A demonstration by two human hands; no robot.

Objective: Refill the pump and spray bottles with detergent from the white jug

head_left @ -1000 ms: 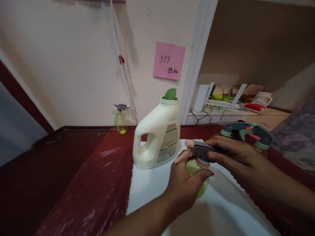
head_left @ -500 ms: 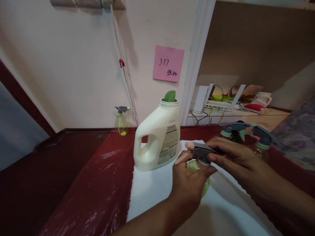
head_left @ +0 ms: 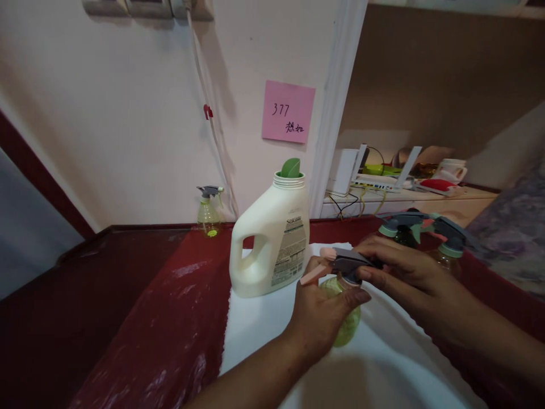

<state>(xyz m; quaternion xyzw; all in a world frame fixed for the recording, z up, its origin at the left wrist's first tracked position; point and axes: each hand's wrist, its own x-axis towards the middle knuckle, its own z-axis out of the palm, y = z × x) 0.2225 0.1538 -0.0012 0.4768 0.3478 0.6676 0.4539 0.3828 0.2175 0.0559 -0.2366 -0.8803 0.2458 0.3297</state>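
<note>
My left hand (head_left: 321,315) is wrapped round the upper body of a yellow-green translucent spray bottle (head_left: 349,328). On the bottle's neck sits a grey spray head (head_left: 349,262) with a pink nozzle and trigger. My right hand (head_left: 400,272) grips the back of that spray head between thumb and fingers. Just beyond my hands, a large cream detergent jug (head_left: 259,258) stands upright on a white cloth (head_left: 255,335). Its neck is uncapped, showing a green pour spout (head_left: 291,168).
A small yellow-green spray bottle (head_left: 208,218) stands by the wall at left. Behind my right hand are other spray bottles, one with a green collar (head_left: 451,250). A router (head_left: 378,182) and cables lie on the shelf at right. Red plastic sheet (head_left: 170,318) covers the table.
Both hands keep their hold on the spray bottle, which sits slightly lower and further left in view. The whole scene has shifted a little to the left.
</note>
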